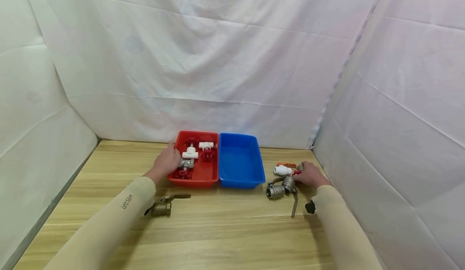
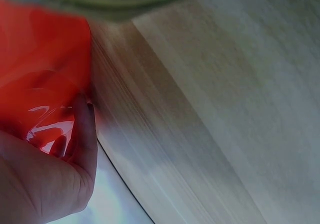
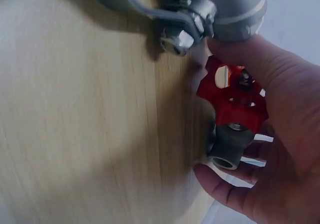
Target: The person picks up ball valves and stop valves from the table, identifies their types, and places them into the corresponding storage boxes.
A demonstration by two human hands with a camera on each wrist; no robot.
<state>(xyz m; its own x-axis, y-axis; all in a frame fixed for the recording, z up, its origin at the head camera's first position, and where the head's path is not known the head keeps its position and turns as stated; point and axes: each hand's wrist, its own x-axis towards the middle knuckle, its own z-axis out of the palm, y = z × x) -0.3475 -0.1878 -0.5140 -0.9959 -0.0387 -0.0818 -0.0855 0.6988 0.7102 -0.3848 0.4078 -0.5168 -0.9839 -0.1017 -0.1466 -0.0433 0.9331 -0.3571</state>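
At the left side of the red tray (image 1: 200,177), my left hand (image 1: 168,161) touches the wall, a fairly straight finger (image 2: 86,134) lying along its outside. Inside the tray are two white valves (image 1: 190,153) (image 1: 206,145) with red handwheels and a silver valve (image 1: 187,164) with a red handwheel. At the right, my right hand (image 1: 310,174) holds a grey valve with a red handwheel (image 3: 235,96), its fingers curled about the body, close to the tabletop. Steel ball valves (image 1: 275,191) (image 1: 288,184) with lever handles lie beside that hand. Nearby are a white valve (image 1: 282,170) and an orange handle (image 1: 286,165).
The blue tray (image 1: 241,181) stands against the red tray's right side. A brass ball valve (image 1: 161,208) with a lever lies on the wooden table (image 1: 225,229), near the left forearm. White cloth (image 1: 203,60) hangs behind and at both sides.
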